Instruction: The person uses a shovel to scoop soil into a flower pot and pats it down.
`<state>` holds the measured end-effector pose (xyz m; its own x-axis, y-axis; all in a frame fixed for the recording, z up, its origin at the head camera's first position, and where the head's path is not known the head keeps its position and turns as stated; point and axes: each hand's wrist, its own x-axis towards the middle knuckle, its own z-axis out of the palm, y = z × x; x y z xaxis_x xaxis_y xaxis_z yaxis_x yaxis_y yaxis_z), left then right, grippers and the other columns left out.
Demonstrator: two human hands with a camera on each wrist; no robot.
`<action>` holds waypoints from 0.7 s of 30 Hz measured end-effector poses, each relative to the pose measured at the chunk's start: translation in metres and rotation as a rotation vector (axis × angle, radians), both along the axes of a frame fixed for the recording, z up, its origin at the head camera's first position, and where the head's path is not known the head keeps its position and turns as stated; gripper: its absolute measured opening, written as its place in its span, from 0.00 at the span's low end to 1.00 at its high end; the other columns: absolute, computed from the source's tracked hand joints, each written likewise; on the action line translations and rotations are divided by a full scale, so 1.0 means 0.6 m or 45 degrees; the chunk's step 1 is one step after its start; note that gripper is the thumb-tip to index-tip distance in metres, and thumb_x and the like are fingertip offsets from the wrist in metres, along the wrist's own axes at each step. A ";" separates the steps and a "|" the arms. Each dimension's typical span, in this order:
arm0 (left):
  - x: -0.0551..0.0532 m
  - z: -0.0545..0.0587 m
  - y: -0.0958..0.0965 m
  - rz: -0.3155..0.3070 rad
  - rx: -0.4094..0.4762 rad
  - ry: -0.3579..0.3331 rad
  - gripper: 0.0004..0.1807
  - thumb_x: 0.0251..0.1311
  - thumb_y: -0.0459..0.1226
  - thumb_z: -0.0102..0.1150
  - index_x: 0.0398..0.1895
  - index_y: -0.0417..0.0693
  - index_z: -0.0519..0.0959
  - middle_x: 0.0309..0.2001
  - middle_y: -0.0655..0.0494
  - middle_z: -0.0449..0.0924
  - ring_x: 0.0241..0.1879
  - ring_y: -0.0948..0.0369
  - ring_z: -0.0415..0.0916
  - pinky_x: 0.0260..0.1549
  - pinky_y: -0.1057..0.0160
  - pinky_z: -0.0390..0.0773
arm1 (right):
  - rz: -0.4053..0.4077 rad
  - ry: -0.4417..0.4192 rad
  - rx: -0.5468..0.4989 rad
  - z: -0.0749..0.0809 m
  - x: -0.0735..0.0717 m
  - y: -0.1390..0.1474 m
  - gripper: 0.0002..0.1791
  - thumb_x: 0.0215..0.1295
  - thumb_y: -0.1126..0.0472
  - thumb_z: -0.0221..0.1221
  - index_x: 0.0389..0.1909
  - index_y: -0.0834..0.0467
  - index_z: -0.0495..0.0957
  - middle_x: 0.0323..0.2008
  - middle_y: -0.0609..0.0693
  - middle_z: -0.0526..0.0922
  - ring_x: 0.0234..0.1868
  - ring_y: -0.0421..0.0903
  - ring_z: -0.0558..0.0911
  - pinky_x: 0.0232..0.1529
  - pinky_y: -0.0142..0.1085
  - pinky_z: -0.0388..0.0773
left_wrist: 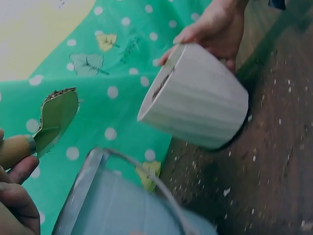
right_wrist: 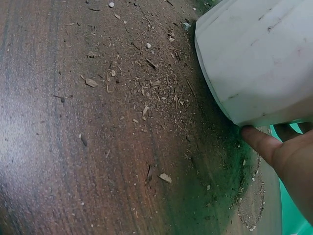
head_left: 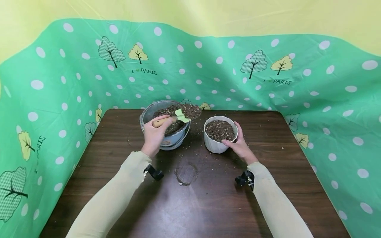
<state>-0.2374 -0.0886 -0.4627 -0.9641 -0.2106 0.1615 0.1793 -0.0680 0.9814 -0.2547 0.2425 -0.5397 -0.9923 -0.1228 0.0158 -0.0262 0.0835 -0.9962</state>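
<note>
My left hand [head_left: 154,134] grips the wooden handle of a small garden trowel [head_left: 182,116]. Dark soil [head_left: 192,111] is heaped on its green blade, which is held over the right rim of a blue-grey bucket [head_left: 173,138]. More soil lies in that bucket. My right hand [head_left: 241,147] holds a white ribbed flowerpot [head_left: 212,145] at its right side, the thumb by the near rim. The pot is filled with soil close to the top. In the left wrist view the trowel blade [left_wrist: 61,115] shows its green underside with soil along the edge.
Scattered soil bits and pale specks [right_wrist: 156,93] lie on the dark wooden table [head_left: 253,205]. A ring of soil [head_left: 186,173] marks its middle. The bucket's wire handle [left_wrist: 168,196] hangs down its side. A green and yellow cloth [head_left: 208,66] encloses the back and sides.
</note>
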 end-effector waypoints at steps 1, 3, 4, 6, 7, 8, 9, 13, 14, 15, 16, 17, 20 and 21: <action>0.000 -0.001 0.007 -0.004 0.002 -0.003 0.21 0.56 0.41 0.72 0.49 0.35 0.84 0.39 0.52 0.88 0.48 0.58 0.81 0.48 0.62 0.78 | -0.001 0.003 0.001 0.000 0.000 0.000 0.55 0.58 0.75 0.62 0.78 0.58 0.36 0.74 0.65 0.47 0.73 0.58 0.51 0.72 0.49 0.45; 0.002 -0.003 0.022 -0.006 0.014 -0.001 0.21 0.56 0.40 0.72 0.49 0.35 0.84 0.38 0.52 0.88 0.45 0.58 0.82 0.45 0.62 0.79 | -0.002 0.007 0.000 0.000 0.000 0.000 0.55 0.58 0.75 0.62 0.78 0.58 0.36 0.74 0.65 0.47 0.73 0.58 0.51 0.72 0.48 0.46; 0.002 -0.004 0.029 -0.008 0.020 0.005 0.20 0.56 0.39 0.72 0.49 0.34 0.84 0.37 0.52 0.88 0.43 0.58 0.83 0.44 0.63 0.80 | -0.001 0.007 0.001 0.000 0.000 0.000 0.55 0.58 0.75 0.62 0.78 0.58 0.36 0.74 0.65 0.47 0.73 0.58 0.51 0.71 0.48 0.46; 0.005 -0.006 0.044 -0.014 0.034 0.015 0.19 0.56 0.37 0.71 0.48 0.34 0.84 0.37 0.50 0.87 0.41 0.58 0.84 0.41 0.64 0.80 | 0.000 0.009 -0.003 0.001 0.001 0.000 0.55 0.58 0.76 0.62 0.78 0.59 0.36 0.74 0.65 0.47 0.73 0.58 0.52 0.71 0.48 0.46; 0.006 -0.008 0.051 -0.018 0.039 0.017 0.19 0.56 0.37 0.71 0.48 0.34 0.84 0.37 0.50 0.87 0.40 0.59 0.84 0.41 0.64 0.80 | 0.002 0.007 0.004 0.002 0.002 0.000 0.55 0.58 0.75 0.62 0.78 0.59 0.36 0.74 0.65 0.47 0.73 0.58 0.51 0.71 0.49 0.46; 0.007 -0.009 0.057 -0.021 0.045 0.022 0.18 0.56 0.36 0.71 0.48 0.33 0.84 0.38 0.50 0.87 0.39 0.60 0.84 0.41 0.65 0.80 | 0.004 0.008 0.007 0.002 0.002 0.000 0.55 0.58 0.75 0.62 0.78 0.59 0.36 0.74 0.65 0.46 0.73 0.59 0.51 0.71 0.49 0.46; 0.008 -0.010 0.064 -0.026 0.049 0.026 0.18 0.56 0.36 0.72 0.47 0.34 0.85 0.38 0.49 0.87 0.39 0.60 0.84 0.40 0.65 0.80 | 0.004 0.010 0.012 0.002 0.002 0.000 0.55 0.58 0.75 0.62 0.78 0.59 0.36 0.74 0.65 0.46 0.73 0.59 0.51 0.71 0.50 0.46; 0.011 -0.019 0.087 -0.040 0.050 0.032 0.16 0.56 0.36 0.72 0.46 0.34 0.85 0.39 0.50 0.87 0.38 0.62 0.83 0.39 0.68 0.79 | 0.008 0.019 0.015 0.002 0.003 0.003 0.55 0.58 0.74 0.62 0.78 0.59 0.36 0.74 0.66 0.45 0.73 0.60 0.49 0.71 0.52 0.45; 0.013 -0.020 0.093 -0.047 0.051 0.032 0.16 0.56 0.36 0.72 0.45 0.35 0.86 0.39 0.50 0.87 0.38 0.62 0.83 0.38 0.68 0.79 | 0.007 0.023 0.011 0.002 0.003 0.003 0.55 0.58 0.75 0.62 0.78 0.59 0.36 0.74 0.66 0.45 0.73 0.60 0.49 0.71 0.52 0.45; 0.014 -0.023 0.098 -0.058 0.052 0.032 0.16 0.56 0.35 0.72 0.45 0.35 0.86 0.39 0.50 0.87 0.38 0.62 0.83 0.37 0.68 0.79 | 0.007 0.025 0.006 0.002 0.004 0.003 0.55 0.58 0.75 0.62 0.78 0.59 0.36 0.74 0.66 0.45 0.73 0.60 0.50 0.71 0.52 0.45; 0.015 -0.025 0.103 -0.070 0.053 0.032 0.15 0.56 0.35 0.72 0.46 0.35 0.86 0.39 0.50 0.87 0.39 0.62 0.83 0.37 0.69 0.79 | 0.009 0.026 0.002 0.002 0.004 0.003 0.55 0.58 0.75 0.61 0.78 0.59 0.36 0.74 0.66 0.46 0.73 0.60 0.50 0.71 0.52 0.45; 0.016 -0.028 0.107 -0.083 0.057 0.031 0.15 0.56 0.35 0.72 0.46 0.36 0.86 0.38 0.49 0.87 0.39 0.62 0.83 0.37 0.69 0.79 | 0.011 0.026 -0.002 0.001 0.004 0.002 0.55 0.58 0.75 0.61 0.78 0.59 0.36 0.74 0.66 0.46 0.73 0.60 0.50 0.71 0.52 0.45; 0.018 -0.035 0.121 -0.119 0.047 0.022 0.15 0.56 0.34 0.72 0.46 0.37 0.86 0.38 0.50 0.88 0.38 0.62 0.84 0.35 0.69 0.79 | 0.013 0.030 -0.009 0.000 0.005 0.001 0.54 0.58 0.76 0.61 0.78 0.60 0.36 0.74 0.66 0.47 0.72 0.60 0.52 0.71 0.50 0.46; 0.018 -0.038 0.125 -0.126 0.040 0.017 0.14 0.56 0.34 0.72 0.46 0.38 0.86 0.38 0.50 0.88 0.37 0.63 0.84 0.34 0.69 0.79 | 0.015 0.030 -0.009 0.000 0.004 0.001 0.54 0.58 0.76 0.61 0.78 0.60 0.36 0.73 0.66 0.47 0.72 0.60 0.52 0.71 0.49 0.47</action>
